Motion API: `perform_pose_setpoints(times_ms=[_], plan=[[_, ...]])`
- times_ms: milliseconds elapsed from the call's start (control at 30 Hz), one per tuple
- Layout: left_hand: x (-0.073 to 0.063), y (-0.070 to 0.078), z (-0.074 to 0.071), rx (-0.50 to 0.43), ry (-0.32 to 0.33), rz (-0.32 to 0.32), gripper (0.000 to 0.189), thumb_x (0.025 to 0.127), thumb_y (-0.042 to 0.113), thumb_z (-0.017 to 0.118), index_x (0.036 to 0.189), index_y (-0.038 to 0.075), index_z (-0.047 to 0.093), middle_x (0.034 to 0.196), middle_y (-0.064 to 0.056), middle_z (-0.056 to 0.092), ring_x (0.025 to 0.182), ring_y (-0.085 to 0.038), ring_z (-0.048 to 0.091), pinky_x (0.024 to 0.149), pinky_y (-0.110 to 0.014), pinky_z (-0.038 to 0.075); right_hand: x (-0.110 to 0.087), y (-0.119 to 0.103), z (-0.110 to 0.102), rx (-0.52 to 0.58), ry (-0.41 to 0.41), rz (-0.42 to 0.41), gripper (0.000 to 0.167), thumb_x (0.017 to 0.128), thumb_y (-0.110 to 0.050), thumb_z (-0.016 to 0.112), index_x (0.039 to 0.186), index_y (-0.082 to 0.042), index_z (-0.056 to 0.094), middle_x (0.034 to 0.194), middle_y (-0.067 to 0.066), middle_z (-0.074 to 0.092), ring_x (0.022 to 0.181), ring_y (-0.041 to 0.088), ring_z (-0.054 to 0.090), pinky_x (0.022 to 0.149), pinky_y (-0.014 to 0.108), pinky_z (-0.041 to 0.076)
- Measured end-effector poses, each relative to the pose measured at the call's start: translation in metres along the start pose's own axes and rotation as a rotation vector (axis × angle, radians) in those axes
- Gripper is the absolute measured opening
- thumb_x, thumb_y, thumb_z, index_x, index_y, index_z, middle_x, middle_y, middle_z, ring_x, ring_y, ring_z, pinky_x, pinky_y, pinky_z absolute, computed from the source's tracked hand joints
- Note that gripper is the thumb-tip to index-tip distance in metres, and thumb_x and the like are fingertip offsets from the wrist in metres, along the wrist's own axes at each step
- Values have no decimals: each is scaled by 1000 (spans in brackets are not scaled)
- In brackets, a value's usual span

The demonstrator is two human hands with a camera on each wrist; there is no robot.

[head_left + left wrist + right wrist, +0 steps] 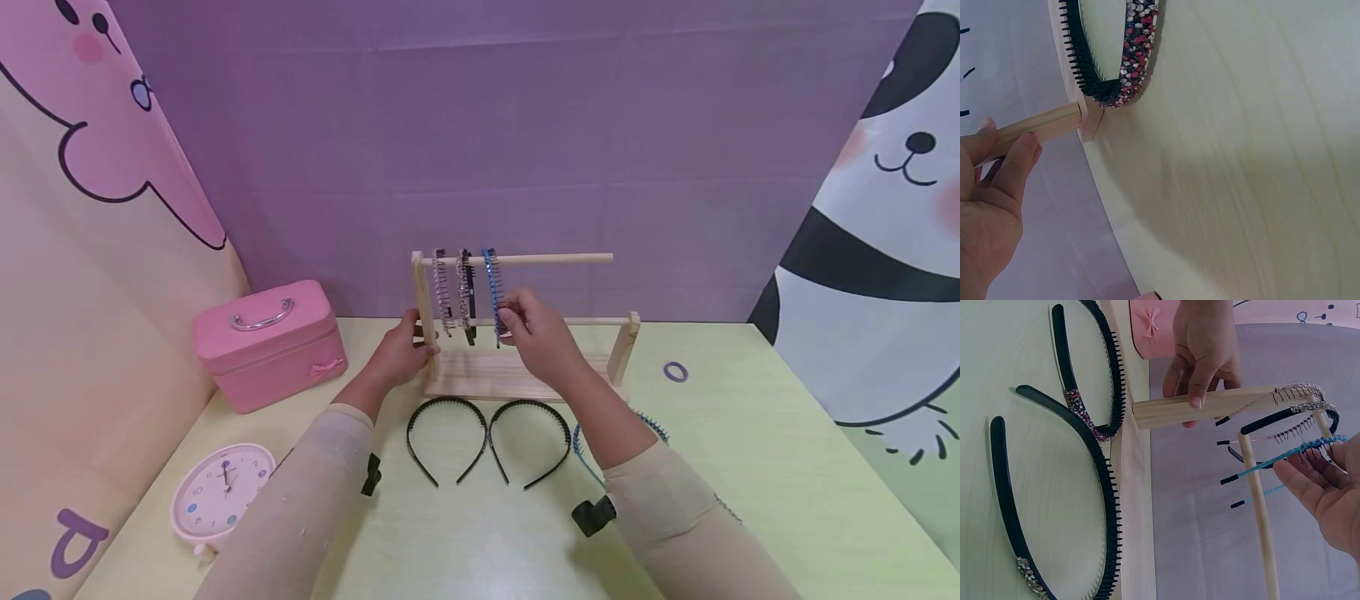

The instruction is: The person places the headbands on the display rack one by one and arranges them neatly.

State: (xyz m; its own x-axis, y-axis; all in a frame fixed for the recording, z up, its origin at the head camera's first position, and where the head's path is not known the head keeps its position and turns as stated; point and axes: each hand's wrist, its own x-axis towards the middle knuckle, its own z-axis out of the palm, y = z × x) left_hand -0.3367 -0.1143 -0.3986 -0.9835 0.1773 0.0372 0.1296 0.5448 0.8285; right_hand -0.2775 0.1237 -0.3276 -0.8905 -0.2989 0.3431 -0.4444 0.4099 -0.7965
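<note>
The pale table (480, 546) is supporting the rack (487, 382), whose smooth wooden base is resting flat. My left hand (401, 350) is gripping the end post (422, 292) between thumb and fingers, apparently bracing the frame. My right hand (538, 337) is pinching the blue band (492, 283), presumably controlling its position; this bumpy, toothed arch is hanging over the upper bar (562, 258), right of the other hung bands (441, 292). Two black bands (447, 400) are lying before the base, open ends facing me. A purple ring (677, 380) is lying rightward.
</note>
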Motion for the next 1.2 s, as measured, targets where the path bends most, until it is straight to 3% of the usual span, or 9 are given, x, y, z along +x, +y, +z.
perform_pose_setpoints(times_ms=[400,567,767,1000,1200], plan=[[2,-1,1,10,-4,-3,61,97,11,62,146,18,28,135,-15,56,124,-31,58,93,-41,56,-1,-1,-3,-90,-34,23,28,106,-25,45,126,-8,53,113,10,62,104,27,65,89,38,58],[2,-2,1,11,1,6,62,97,12,62,147,17,28,135,-16,56,124,-31,58,92,-41,56,-7,3,-13,-200,-35,49,43,103,-42,46,137,-15,50,124,4,62,113,25,61,95,45,52],[2,-4,1,13,9,30,62,96,11,62,148,15,28,134,-16,57,122,-30,59,90,-38,56,-19,9,-33,-247,-13,82,51,101,-51,45,140,-18,49,129,3,60,119,25,57,98,48,49],[-1,-2,0,2,3,25,63,96,11,63,149,15,27,135,-17,56,123,-31,59,91,-39,56,-33,27,-60,-280,-9,134,45,100,-52,46,128,-18,54,109,2,63,97,23,64,80,39,54],[-2,-1,0,5,5,33,61,96,10,62,147,14,28,134,-18,56,123,-32,59,93,-40,56,-48,49,-81,-333,-40,227,43,101,-52,45,122,-16,56,101,6,64,92,23,67,82,38,56]])
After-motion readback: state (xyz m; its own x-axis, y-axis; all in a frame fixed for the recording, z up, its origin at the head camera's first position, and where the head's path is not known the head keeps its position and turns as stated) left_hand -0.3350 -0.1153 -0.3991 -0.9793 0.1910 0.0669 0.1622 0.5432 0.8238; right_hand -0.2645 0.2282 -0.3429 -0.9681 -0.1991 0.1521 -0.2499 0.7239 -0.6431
